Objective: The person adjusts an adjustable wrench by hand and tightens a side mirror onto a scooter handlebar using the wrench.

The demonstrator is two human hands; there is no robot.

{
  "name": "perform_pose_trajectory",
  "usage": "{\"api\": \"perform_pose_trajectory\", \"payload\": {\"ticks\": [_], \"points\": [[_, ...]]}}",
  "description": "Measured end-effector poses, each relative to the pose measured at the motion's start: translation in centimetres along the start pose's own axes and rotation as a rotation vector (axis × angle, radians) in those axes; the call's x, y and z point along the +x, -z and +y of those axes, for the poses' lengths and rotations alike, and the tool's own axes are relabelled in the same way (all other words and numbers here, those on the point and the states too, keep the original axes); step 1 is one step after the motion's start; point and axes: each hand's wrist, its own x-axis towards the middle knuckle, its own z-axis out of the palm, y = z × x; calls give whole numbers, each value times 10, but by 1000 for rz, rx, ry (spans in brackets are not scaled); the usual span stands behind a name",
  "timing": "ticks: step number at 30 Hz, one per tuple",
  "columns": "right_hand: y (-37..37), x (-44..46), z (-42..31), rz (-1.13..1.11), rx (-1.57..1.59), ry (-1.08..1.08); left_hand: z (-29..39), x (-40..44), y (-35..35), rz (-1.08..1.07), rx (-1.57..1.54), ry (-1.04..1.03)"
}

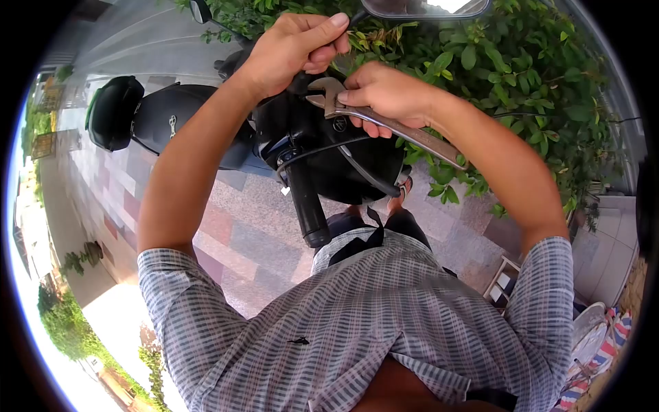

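Your left hand [300, 55] curls closed on the slim black stem [355, 18] of a black-framed rear-view mirror [412, 7], above the black scooter [336, 182], presumably to keep that stem steady. Your right hand [392, 96] grips the grey steel adjustable wrench [412, 134] over the scooter's front end, thumb pressed near its head, likely for control; its open jaws face the stem's base, though you cannot tell here whether they touch anything. Pointing towards you from the scooter's near side are one black ribbed handlebar grip [307, 206] and one dark curved lever [376, 180], set where a rider's fingers would reach it.

You can count two hands, one wrench and two mirrors, the second a small black-backed mirror [200, 10] across the scooter. One long black seat [165, 106] runs along its rear, with one black top box [113, 113] behind. Past the scooter's front grows a leafy green hedge [494, 75].
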Motion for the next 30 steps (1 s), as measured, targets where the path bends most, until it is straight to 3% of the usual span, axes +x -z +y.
{"api": "perform_pose_trajectory", "payload": {"ticks": [10, 17, 30], "points": [[27, 27, 9, -258, 10, -7, -3, -5, 7, -111, -48, -39], [5, 12, -8, -179, -26, -70, -9, -5, 5, -55, -53, -56], [2, 14, -12, -159, 188, -157, -12, -5, 7, -7, 18, -81]]}}
